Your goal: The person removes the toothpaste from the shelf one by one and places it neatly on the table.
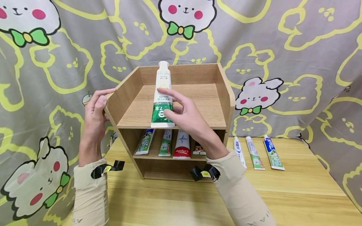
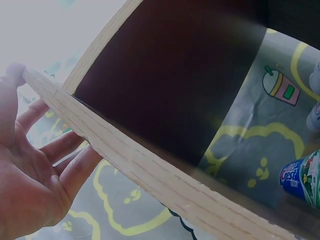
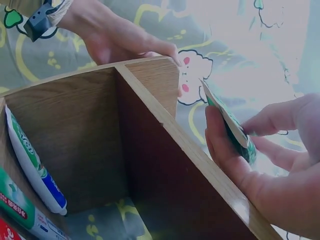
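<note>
My right hand (image 1: 188, 114) pinches a white and green toothpaste tube (image 1: 163, 81) above the top level of a wooden shelf unit (image 1: 175, 103). The tube's white cap points away from me, its flat green end toward me. In the right wrist view, the right hand's thumb and fingers (image 3: 225, 145) are on both sides of the tube (image 3: 235, 127). The left hand (image 1: 94, 116) holds the upper edge of the unit's left side panel. Seen from the left wrist, that hand (image 2: 40, 175) has its thumb at the panel's edge (image 2: 125, 142) and fingers against the outer side.
On the middle level lie several toothpaste tubes, among them a green one (image 1: 145, 142) and a red and white Colgate tube (image 1: 182, 146). Three more, a white tube (image 1: 238, 152), a pale green tube (image 1: 255, 153) and a blue-green tube (image 1: 272, 153), lie on the table (image 1: 299, 185) at right. A patterned curtain (image 1: 254, 31) hangs behind.
</note>
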Motion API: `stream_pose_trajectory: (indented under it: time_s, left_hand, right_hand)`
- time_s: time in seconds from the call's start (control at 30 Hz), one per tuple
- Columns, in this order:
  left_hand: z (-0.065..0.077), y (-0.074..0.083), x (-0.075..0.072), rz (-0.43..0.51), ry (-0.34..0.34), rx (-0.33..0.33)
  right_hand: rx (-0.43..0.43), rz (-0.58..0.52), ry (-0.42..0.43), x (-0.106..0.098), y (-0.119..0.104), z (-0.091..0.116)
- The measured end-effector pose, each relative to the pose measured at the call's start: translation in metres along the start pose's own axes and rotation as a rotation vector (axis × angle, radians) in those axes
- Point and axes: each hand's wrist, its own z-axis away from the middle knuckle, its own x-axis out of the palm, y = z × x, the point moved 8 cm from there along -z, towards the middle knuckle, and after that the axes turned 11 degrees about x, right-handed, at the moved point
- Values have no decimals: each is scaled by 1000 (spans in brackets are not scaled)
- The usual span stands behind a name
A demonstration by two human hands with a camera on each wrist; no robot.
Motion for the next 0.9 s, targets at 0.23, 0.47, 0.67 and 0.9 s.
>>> stream_pose_trajectory:
  time_s: [0.23,0.47,0.67,0.9]
  left_hand:
    - [0,0,-1,-1,3,-2]
    - [0,-1,0,5,8,-9]
    - [-1,-2,-1,6,12,-9]
    - [0,-2,-1,2,13,-9]
  right_hand:
    - [-65,-48,-8,-2,-6,14]
    - [-124,-62,1,-6,-9,27]
    - [-138,-75,7,-9,-5,38]
    - [-164,-23,14,-12,-1,52]
